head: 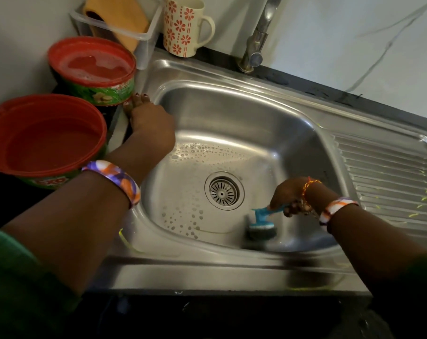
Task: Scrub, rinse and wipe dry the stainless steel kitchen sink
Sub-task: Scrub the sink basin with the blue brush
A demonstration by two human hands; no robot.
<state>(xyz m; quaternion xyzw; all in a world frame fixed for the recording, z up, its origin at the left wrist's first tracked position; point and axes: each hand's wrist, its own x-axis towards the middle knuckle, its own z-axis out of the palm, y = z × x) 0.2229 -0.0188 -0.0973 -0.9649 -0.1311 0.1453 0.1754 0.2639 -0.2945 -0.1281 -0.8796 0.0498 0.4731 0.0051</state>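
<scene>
- Now I am in the scrub step: my right hand [292, 195] is closed around the blue handle of the scrub brush [261, 225], and its dark pad presses on the near right wall of the stainless steel sink [232, 111].
- Soap bubbles [197, 152] lie on the basin floor to the left of the drain strainer [224, 191]; rinse and wipe-dry are, in my judgement, not yet begun.
- My left hand [148, 123] holds nothing; it rests flat on the left rim of the sink, fingers stretched toward the soapy red tub [92, 69], to brace me.
- My right wrist is bent down into the basin, the forearm coming in from the near right.
- Next, I think, the brush must go along the other walls and around the drain, with steady pressure, before I open the faucet [256, 45].
- A second red tub [46, 140] stands on the table, well to the left.
</scene>
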